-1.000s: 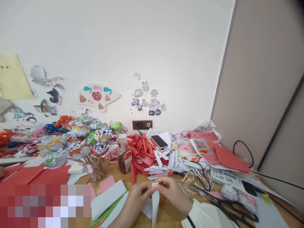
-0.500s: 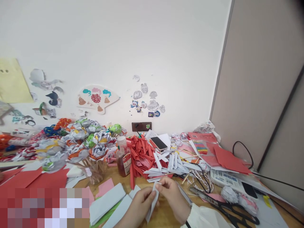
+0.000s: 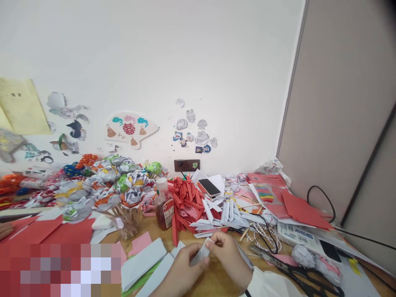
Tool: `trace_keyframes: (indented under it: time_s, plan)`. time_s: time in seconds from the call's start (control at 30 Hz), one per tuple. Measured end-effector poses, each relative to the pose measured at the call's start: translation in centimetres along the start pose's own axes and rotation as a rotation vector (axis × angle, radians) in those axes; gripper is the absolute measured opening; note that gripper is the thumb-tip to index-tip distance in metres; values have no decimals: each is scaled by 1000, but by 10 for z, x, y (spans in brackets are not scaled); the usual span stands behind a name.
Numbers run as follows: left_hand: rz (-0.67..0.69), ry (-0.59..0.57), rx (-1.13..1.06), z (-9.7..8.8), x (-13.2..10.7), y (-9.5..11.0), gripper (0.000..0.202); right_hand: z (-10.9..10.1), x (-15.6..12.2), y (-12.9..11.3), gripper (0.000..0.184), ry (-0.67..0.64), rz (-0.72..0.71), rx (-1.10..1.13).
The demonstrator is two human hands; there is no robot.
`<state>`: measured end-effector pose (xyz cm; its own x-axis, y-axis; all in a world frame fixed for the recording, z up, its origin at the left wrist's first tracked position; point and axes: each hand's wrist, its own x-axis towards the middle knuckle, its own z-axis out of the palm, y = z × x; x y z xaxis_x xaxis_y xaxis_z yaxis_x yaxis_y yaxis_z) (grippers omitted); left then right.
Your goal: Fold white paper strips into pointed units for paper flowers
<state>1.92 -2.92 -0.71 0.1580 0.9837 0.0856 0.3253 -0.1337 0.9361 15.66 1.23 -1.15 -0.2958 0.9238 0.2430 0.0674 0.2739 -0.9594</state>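
Observation:
Between my two hands is a narrow folded strip of white paper (image 3: pixel 201 252), tilted up toward the right. My left hand (image 3: pixel 191 264) grips its lower part, thumb lying along the near side. The fingertips of my right hand (image 3: pixel 223 252) pinch its upper end. Just beyond my hands lies a heap of folded white paper strips (image 3: pixel 227 212), beside a pile of folded red paper strips (image 3: pixel 185 200). A stack of white paper sheets (image 3: pixel 144 264) sits left of my left hand, on top of green paper.
A bottle of reddish-brown liquid (image 3: pixel 163 206) and a cup of sticks (image 3: pixel 126 222) stand at centre left. Black-handled scissors (image 3: pixel 305 274) lie at right, near crumpled paper balls (image 3: pixel 303 255). Crumpled paper flowers (image 3: pixel 105 181) pile up at left. Another person's hand (image 3: pixel 5 230) shows at far left.
The strip is tilted more and less of it shows below my left hand, whose thumb has shifted along it. The view has turned slightly left; another person's hand now shows at far left.

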Motion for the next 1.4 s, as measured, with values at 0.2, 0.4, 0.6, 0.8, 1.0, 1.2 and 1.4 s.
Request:
trace_keyframes:
  time_s: [0.2,0.4,0.6,0.8,1.0,1.2,1.4]
  plan:
    - [64,23,178,0,1,5,25,0,-1,-1,28,17,24,39]
    - [75,78,342,-1,-4,11,23,0,0,3,29,66,8,62]
    - [101,63,398,-2,-6,8,23,-2,0,4,29,79,1,83]
    - [104,32,429,-1,-2,7,25,-1,1,9,28,83,-30,93]
    - [76,30,369,0,0,5,30,0,2,8,29,77,-45,105]
    - [48,43,285,3,0,4,30,1,0,2,29,99,-30,102]
    - [21,22,232,2,0,3,15,1,-1,3,27,148,-15,86]
